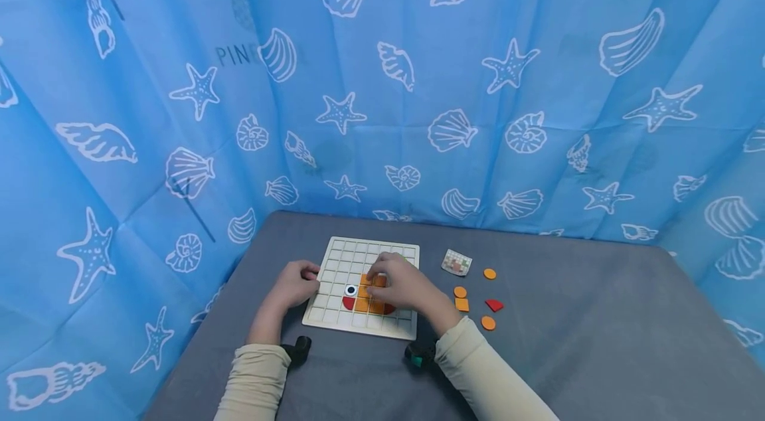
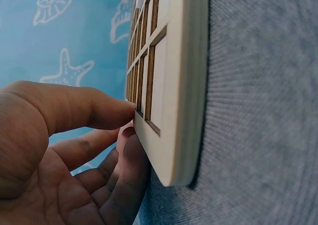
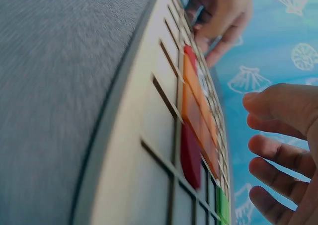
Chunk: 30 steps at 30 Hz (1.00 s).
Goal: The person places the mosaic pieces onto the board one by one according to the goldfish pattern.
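Observation:
A pale wooden grid board lies on the grey table. My left hand holds its left edge, thumb on the rim and the other fingers bent against the side. Over the middle of the board hovers my right hand, its fingers slightly bent and apart, with nothing seen between them. Orange tiles fill several cells below it. Beside them sit a white tile with a black dot and a red rounded tile. A dark red tile and a green tile show in the right wrist view.
Right of the board lie a small card with a coloured grid, several orange round tiles, an orange square tile and a red tile. A blue shell-print curtain hangs behind the grey table.

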Each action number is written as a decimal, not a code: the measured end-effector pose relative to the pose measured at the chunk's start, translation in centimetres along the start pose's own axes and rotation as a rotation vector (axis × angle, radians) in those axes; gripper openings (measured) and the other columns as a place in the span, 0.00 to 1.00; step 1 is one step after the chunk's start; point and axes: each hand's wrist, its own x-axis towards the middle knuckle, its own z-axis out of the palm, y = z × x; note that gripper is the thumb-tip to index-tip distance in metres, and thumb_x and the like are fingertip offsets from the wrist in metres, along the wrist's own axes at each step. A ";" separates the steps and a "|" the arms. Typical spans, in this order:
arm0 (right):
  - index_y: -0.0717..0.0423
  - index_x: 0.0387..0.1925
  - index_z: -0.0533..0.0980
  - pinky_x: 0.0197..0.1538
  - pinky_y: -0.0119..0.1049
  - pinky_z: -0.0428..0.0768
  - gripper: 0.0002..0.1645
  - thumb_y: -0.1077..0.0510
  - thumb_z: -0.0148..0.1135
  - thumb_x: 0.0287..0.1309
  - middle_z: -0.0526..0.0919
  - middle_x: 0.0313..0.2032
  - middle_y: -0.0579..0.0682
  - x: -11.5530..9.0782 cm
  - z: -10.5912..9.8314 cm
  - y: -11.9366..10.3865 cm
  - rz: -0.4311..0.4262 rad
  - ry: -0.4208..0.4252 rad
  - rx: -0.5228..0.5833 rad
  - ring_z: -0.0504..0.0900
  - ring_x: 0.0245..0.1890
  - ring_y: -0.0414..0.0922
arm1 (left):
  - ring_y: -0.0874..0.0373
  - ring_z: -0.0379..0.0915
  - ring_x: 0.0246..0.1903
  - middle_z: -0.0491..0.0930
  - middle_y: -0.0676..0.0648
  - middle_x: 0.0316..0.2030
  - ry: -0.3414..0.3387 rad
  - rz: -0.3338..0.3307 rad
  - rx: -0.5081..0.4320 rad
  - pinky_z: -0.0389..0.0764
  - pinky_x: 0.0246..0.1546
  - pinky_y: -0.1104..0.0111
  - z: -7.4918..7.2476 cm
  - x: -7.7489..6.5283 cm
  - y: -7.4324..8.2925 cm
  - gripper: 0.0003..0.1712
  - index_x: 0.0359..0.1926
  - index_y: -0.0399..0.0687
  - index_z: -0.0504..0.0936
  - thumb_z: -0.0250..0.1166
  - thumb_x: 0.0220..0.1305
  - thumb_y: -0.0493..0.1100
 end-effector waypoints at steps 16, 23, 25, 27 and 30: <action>0.57 0.48 0.87 0.51 0.57 0.82 0.12 0.54 0.70 0.69 0.84 0.47 0.52 -5.6 -3.5 1.4 -0.004 0.052 0.197 0.82 0.48 0.57 | 0.52 0.75 0.36 0.81 0.41 0.39 0.009 0.014 0.002 0.75 0.36 0.62 -0.2 -0.1 -0.6 0.20 0.56 0.33 0.84 0.64 0.62 0.34; 0.56 0.49 0.86 0.56 0.60 0.81 0.13 0.55 0.71 0.68 0.84 0.48 0.50 -7.8 -4.2 2.4 0.055 0.067 0.162 0.84 0.51 0.56 | 0.52 0.75 0.36 0.81 0.42 0.40 0.000 0.024 0.004 0.76 0.37 0.61 -0.1 0.0 -0.5 0.20 0.56 0.34 0.84 0.64 0.62 0.34; 0.55 0.48 0.87 0.54 0.57 0.81 0.12 0.55 0.72 0.67 0.84 0.48 0.49 -8.3 -4.3 2.9 0.073 0.078 0.138 0.84 0.51 0.54 | 0.51 0.75 0.37 0.81 0.42 0.40 0.000 0.021 0.003 0.76 0.37 0.61 -0.1 0.1 -0.4 0.21 0.56 0.34 0.84 0.64 0.62 0.34; 0.55 0.48 0.87 0.51 0.54 0.82 0.11 0.56 0.72 0.66 0.85 0.47 0.49 -8.9 -4.5 3.5 0.076 0.096 0.111 0.84 0.50 0.54 | 0.51 0.75 0.37 0.81 0.42 0.40 -0.001 0.016 0.006 0.76 0.38 0.61 -0.1 0.1 -0.2 0.21 0.56 0.34 0.84 0.64 0.62 0.34; 0.55 0.47 0.87 0.58 0.58 0.81 0.11 0.57 0.73 0.65 0.88 0.46 0.48 -9.6 -4.8 4.1 0.076 0.117 0.086 0.84 0.57 0.58 | 0.51 0.75 0.37 0.81 0.42 0.40 0.003 0.007 0.012 0.76 0.38 0.61 -0.2 0.1 -0.2 0.21 0.56 0.35 0.85 0.64 0.62 0.34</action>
